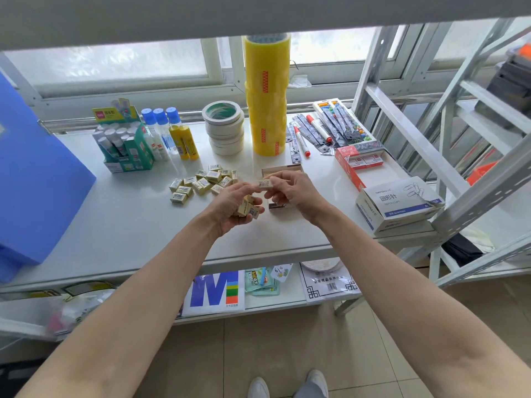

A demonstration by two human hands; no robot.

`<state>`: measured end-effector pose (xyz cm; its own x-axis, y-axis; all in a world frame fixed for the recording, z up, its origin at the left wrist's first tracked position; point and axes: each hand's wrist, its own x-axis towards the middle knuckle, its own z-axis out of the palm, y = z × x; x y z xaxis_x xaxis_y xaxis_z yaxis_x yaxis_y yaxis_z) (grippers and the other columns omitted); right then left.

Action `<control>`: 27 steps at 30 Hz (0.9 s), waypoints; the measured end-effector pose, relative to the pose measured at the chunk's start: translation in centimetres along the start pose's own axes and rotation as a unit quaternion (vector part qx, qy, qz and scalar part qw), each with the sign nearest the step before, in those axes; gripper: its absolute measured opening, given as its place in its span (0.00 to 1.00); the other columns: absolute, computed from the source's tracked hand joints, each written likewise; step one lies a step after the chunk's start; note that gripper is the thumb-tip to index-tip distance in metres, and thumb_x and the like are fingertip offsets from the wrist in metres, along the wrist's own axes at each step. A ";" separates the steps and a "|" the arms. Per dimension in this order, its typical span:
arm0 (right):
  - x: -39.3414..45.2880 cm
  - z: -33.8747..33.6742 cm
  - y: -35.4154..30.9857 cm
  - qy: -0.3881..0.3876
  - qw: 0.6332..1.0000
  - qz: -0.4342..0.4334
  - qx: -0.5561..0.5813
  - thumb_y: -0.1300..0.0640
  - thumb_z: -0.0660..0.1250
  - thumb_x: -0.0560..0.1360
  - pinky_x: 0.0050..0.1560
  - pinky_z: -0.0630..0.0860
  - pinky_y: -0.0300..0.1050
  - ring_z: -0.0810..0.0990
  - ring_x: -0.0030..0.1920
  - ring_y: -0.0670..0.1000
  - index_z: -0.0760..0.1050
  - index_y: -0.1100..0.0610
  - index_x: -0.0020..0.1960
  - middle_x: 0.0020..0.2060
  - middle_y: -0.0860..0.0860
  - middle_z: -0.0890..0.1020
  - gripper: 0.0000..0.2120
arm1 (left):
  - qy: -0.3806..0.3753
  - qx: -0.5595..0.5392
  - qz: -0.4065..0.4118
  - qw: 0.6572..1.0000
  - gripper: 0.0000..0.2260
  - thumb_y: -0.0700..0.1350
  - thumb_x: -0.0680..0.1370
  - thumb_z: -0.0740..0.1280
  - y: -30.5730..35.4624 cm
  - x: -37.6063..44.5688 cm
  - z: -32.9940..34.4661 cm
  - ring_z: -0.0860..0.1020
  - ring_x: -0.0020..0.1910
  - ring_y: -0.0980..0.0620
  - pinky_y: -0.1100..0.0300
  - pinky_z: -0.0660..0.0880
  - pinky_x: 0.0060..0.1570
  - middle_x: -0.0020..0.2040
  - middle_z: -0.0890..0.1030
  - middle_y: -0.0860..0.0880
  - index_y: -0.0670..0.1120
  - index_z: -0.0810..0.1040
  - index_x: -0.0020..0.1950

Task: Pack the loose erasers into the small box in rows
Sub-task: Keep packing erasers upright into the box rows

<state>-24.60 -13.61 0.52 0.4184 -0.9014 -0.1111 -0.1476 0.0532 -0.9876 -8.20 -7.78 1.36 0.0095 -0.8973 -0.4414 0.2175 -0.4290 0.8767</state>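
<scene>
A pile of small pale-yellow wrapped erasers (pixel 202 182) lies on the white shelf top, left of centre. My left hand (pixel 234 203) grips a few of these erasers (pixel 249 208) in its curled fingers. My right hand (pixel 290 189) pinches one eraser (pixel 265 184) by its end, barcode side up, just above my left hand. The small brown box (pixel 280 170) stands open behind and under my right hand, which hides most of it. What the box holds cannot be seen.
Glue sticks (pixel 122 142), glue bottles (pixel 169 133), masking tape rolls (pixel 224 130) and a tall yellow tape stack (pixel 267 93) line the back. Markers (pixel 316 130), a red box (pixel 360 162) and a paper-clip box (pixel 398 202) sit at right. A blue bin (pixel 34 179) stands at left.
</scene>
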 end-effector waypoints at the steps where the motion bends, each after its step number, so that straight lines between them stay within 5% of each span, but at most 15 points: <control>1: 0.0 -0.1 0.1 0.002 1.000 0.001 0.000 0.59 0.62 0.81 0.34 0.76 0.37 0.77 0.30 0.45 0.77 0.66 0.58 0.37 0.57 0.82 0.12 | 0.000 0.000 0.000 1.000 0.04 0.46 0.78 0.69 -0.1 0.0 0.1 0.81 0.37 0.46 0.64 0.72 0.25 0.40 0.78 0.45 0.47 0.79 0.49; 9: -0.9 -0.3 0.2 0.005 0.999 -0.005 0.050 0.60 0.69 0.76 0.34 0.77 0.36 0.79 0.32 0.47 0.77 0.59 0.50 0.38 0.59 0.81 0.04 | 0.004 0.033 0.021 0.999 0.07 0.45 0.78 0.69 -0.2 -0.1 0.5 0.81 0.37 0.48 0.64 0.72 0.26 0.41 0.78 0.46 0.47 0.77 0.54; 14: -0.9 -0.7 0.6 -0.019 0.998 -0.018 0.057 0.67 0.70 0.73 0.45 0.79 0.42 0.80 0.39 0.48 0.78 0.57 0.46 0.42 0.56 0.80 0.07 | 0.022 0.024 0.007 0.999 0.09 0.51 0.78 0.68 -0.2 0.0 0.5 0.81 0.37 0.46 0.63 0.72 0.24 0.41 0.78 0.44 0.46 0.79 0.49; 18: -0.9 -0.7 0.5 -0.014 0.999 -0.027 0.038 0.69 0.70 0.72 0.43 0.77 0.39 0.80 0.41 0.45 0.78 0.58 0.51 0.44 0.53 0.81 0.11 | 0.010 0.030 0.008 0.999 0.07 0.47 0.78 0.69 -0.4 0.2 0.5 0.81 0.36 0.48 0.63 0.72 0.25 0.42 0.77 0.45 0.46 0.78 0.54; 21: -0.7 -0.8 0.8 0.002 0.999 -0.015 0.041 0.68 0.71 0.72 0.50 0.78 0.46 0.81 0.46 0.48 0.76 0.60 0.57 0.48 0.55 0.82 0.15 | 0.009 0.019 0.013 1.000 0.06 0.46 0.78 0.69 -0.4 0.2 0.4 0.81 0.36 0.48 0.64 0.72 0.26 0.41 0.77 0.46 0.47 0.78 0.53; 27: -0.8 -0.7 0.9 0.004 0.998 -0.002 0.059 0.70 0.68 0.73 0.53 0.79 0.49 0.82 0.46 0.51 0.77 0.59 0.56 0.46 0.54 0.83 0.14 | -0.004 0.038 0.011 0.999 0.04 0.44 0.77 0.70 -0.4 0.4 0.1 0.82 0.37 0.48 0.63 0.73 0.26 0.41 0.77 0.45 0.48 0.78 0.50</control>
<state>-25.74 -13.16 -0.22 0.4124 -0.9046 -0.1077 -0.0393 0.1004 -0.9942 -8.38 -7.96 0.91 0.0064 -0.9073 -0.4205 0.1416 -0.4154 0.8985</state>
